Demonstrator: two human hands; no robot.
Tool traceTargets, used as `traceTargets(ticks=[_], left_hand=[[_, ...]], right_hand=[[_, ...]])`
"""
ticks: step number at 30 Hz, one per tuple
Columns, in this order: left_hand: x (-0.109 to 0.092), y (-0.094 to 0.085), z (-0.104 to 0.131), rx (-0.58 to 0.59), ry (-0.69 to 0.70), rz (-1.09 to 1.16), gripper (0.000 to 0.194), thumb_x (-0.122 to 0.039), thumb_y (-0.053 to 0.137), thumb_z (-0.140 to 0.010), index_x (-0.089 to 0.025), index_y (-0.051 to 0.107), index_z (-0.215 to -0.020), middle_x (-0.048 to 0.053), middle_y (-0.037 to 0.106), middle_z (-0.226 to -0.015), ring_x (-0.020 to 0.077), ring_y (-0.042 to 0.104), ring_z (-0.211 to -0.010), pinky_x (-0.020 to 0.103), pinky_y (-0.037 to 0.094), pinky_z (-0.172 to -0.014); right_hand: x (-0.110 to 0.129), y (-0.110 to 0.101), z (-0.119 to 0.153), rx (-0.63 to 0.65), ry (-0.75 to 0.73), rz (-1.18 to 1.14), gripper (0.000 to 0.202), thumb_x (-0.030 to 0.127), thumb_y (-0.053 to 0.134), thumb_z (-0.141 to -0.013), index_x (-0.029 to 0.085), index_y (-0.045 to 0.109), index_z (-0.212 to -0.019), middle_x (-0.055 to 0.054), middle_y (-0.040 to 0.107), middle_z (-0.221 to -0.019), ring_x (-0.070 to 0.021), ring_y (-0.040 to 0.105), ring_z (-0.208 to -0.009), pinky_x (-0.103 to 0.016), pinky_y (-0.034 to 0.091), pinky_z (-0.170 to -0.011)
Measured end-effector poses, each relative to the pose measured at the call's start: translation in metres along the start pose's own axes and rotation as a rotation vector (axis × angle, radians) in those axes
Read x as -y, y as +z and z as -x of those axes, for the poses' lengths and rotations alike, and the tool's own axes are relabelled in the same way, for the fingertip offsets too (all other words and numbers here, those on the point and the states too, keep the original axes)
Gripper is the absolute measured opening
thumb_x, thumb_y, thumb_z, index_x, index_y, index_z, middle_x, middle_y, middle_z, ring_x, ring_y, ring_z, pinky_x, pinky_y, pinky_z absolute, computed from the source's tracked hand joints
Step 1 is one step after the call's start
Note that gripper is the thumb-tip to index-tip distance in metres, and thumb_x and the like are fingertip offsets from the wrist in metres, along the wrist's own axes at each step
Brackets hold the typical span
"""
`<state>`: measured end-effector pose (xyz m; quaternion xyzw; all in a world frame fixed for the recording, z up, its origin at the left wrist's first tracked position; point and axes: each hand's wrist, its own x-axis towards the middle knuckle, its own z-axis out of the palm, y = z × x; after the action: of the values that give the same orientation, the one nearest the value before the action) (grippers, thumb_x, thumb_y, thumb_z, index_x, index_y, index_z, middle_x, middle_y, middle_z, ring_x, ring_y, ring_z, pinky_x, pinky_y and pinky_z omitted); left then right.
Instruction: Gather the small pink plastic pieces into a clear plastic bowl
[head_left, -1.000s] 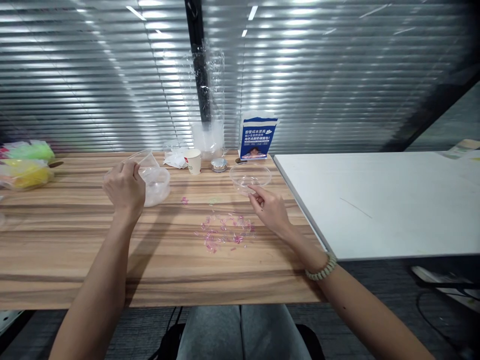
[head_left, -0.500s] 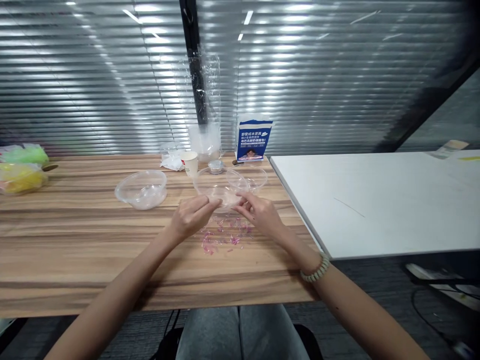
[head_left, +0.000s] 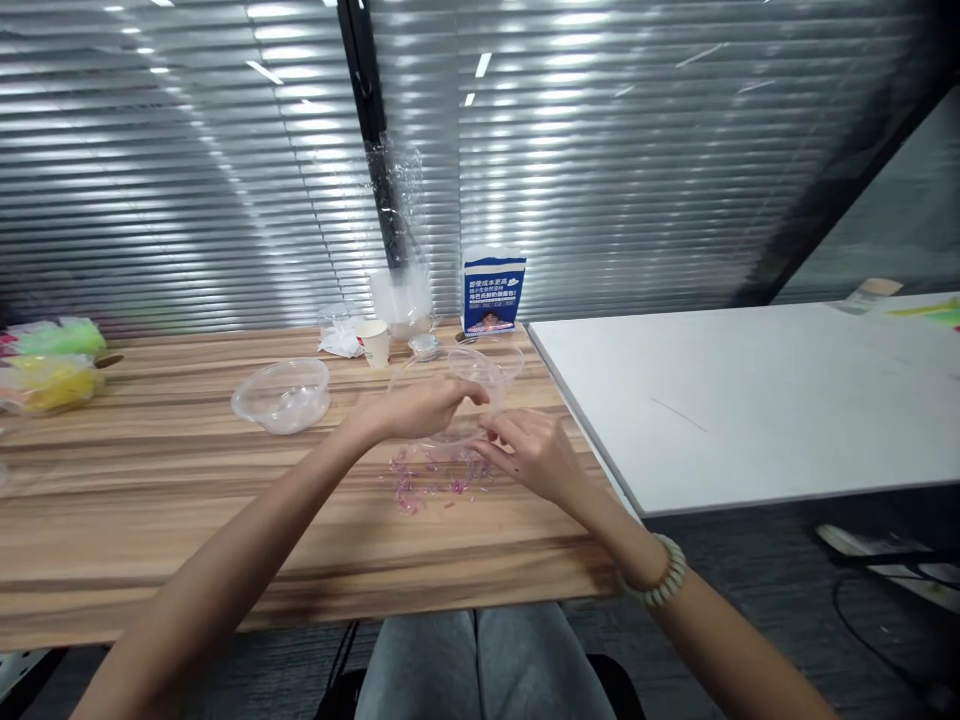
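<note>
A clear plastic bowl (head_left: 456, 436) stands in front of me, its far rim partly behind my left hand. My left hand (head_left: 431, 407) reaches over it with fingers bent down and together, tips near the bowl's right side. At the near right rim my right hand (head_left: 531, 450) has thumb and fingers pinched together. What either hand pinches is too small or hidden to make out. Pink and purple slivers (head_left: 427, 485) lie scattered on the wooden table (head_left: 315, 530) just nearer to me than the bowl. Behind the bowl a second clear round rim (head_left: 517, 360) shows.
Another clear plastic bowl (head_left: 285, 400) stands to the left. At the back are a paper cup (head_left: 374, 345), crumpled white tissue (head_left: 341, 340), a small clear container (head_left: 424, 346) and a blue printed box (head_left: 493, 295). Colourful bags (head_left: 56, 380) lie far left. A white table (head_left: 720, 400) adjoins at right.
My left hand has moved to the right and farther over the bowl, its fingers now pointing down. My right hand stays by the rim, slightly lower. The view has shifted a little.
</note>
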<state>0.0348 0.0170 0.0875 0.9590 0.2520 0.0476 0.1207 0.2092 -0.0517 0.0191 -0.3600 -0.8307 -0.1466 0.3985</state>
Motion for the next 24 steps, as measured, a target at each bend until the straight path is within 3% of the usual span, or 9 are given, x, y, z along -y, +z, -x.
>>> traceTargets(ticks=[3,5,8,10,16,20,24], left_hand=[[-0.017,-0.001,-0.001,-0.026,0.101,0.106,0.034,-0.021,0.045,-0.088,-0.021,0.048,-0.121,0.005,0.057,-0.123,0.0168,0.053,-0.110,0.027,0.041,-0.090],[-0.026,0.003,-0.002,-0.201,0.126,0.174,0.026,-0.026,0.042,-0.091,-0.019,0.053,-0.113,0.006,0.061,-0.114,0.0162,0.055,-0.105,0.028,0.042,-0.088],[-0.027,0.019,-0.004,-0.569,0.070,0.225,0.024,-0.027,0.037,-0.092,-0.015,0.058,-0.089,0.007,0.064,-0.091,0.0153,0.058,-0.086,0.027,0.044,-0.077],[-0.018,0.034,-0.003,-0.655,-0.003,0.197,0.023,-0.026,0.040,-0.091,-0.015,0.058,-0.080,0.005,0.062,-0.079,0.0148,0.057,-0.075,0.026,0.043,-0.068],[0.018,0.075,-0.006,-0.271,-0.102,0.106,0.019,-0.010,0.049,-0.079,-0.015,0.066,-0.074,0.006,0.066,-0.078,0.0163,0.059,-0.073,0.025,0.041,-0.067],[0.023,0.084,-0.011,-0.172,-0.125,0.186,0.018,-0.008,0.052,-0.073,-0.015,0.068,-0.071,0.005,0.067,-0.074,0.0161,0.060,-0.071,0.024,0.041,-0.064],[0.023,0.086,-0.015,-0.148,-0.124,0.269,0.019,-0.005,0.052,-0.071,-0.015,0.068,-0.071,0.005,0.069,-0.074,0.0156,0.061,-0.069,0.022,0.041,-0.062]], right_hand=[[0.002,-0.021,0.018,0.053,0.049,0.014,0.018,0.031,0.050,-0.089,0.017,0.061,-0.087,-0.003,0.064,-0.066,-0.0146,0.061,-0.064,-0.025,0.042,-0.060],[0.000,-0.035,0.033,0.082,0.090,0.032,0.017,0.031,0.051,-0.088,0.017,0.061,-0.087,-0.003,0.064,-0.066,-0.0142,0.060,-0.062,-0.025,0.042,-0.059],[-0.008,-0.051,0.058,0.114,0.177,0.051,0.016,0.030,0.051,-0.088,0.017,0.060,-0.091,-0.002,0.064,-0.068,-0.0128,0.059,-0.060,-0.024,0.043,-0.058],[-0.016,-0.060,0.074,0.133,0.246,0.053,0.016,0.030,0.050,-0.088,0.018,0.059,-0.092,-0.001,0.063,-0.066,-0.0116,0.056,-0.055,-0.023,0.042,-0.056],[-0.031,-0.064,0.095,0.224,0.478,-0.042,0.021,0.034,0.046,-0.090,0.020,0.056,-0.101,-0.001,0.065,-0.075,-0.0121,0.057,-0.059,-0.024,0.045,-0.056],[-0.033,-0.057,0.091,0.275,0.518,-0.047,0.024,0.034,0.042,-0.091,0.020,0.054,-0.107,-0.002,0.065,-0.078,-0.0137,0.059,-0.061,-0.026,0.046,-0.058],[-0.035,-0.053,0.088,0.280,0.522,-0.044,0.026,0.034,0.042,-0.091,0.019,0.053,-0.110,-0.002,0.065,-0.081,-0.0138,0.059,-0.063,-0.026,0.047,-0.059]])
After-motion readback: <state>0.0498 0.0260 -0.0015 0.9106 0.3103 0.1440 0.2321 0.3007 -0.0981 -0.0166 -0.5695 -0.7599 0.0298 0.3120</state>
